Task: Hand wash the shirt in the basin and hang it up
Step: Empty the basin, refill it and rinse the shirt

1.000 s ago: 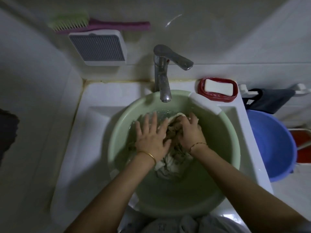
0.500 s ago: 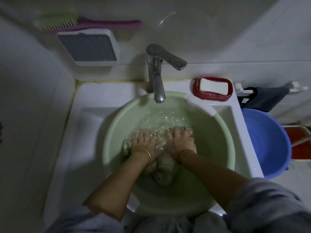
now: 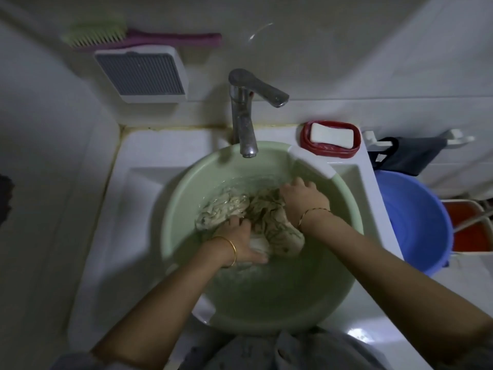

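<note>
A pale green basin (image 3: 266, 311) with water sits in the white sink (image 3: 138, 182). A wet, crumpled beige patterned shirt (image 3: 266, 217) lies bunched in the water. My left hand (image 3: 240, 241), with a gold bangle, grips the near part of the cloth. On the shirt's far right side, my right hand (image 3: 301, 198), with a thin bracelet, is closed on the fabric. Parts of the shirt are hidden under both hands.
A chrome tap (image 3: 245, 116) reaches over the basin's far rim. A red soap dish with a white bar (image 3: 330, 137) stands at the sink's back right. A blue bucket (image 3: 416, 222) is to the right. A brush (image 3: 138, 38) and a vent (image 3: 141, 73) are on the wall.
My hands were side by side pressing the shirt under water. They have since moved apart: the right hand went up and right, the left stayed near, and the shirt is stretched between them.
</note>
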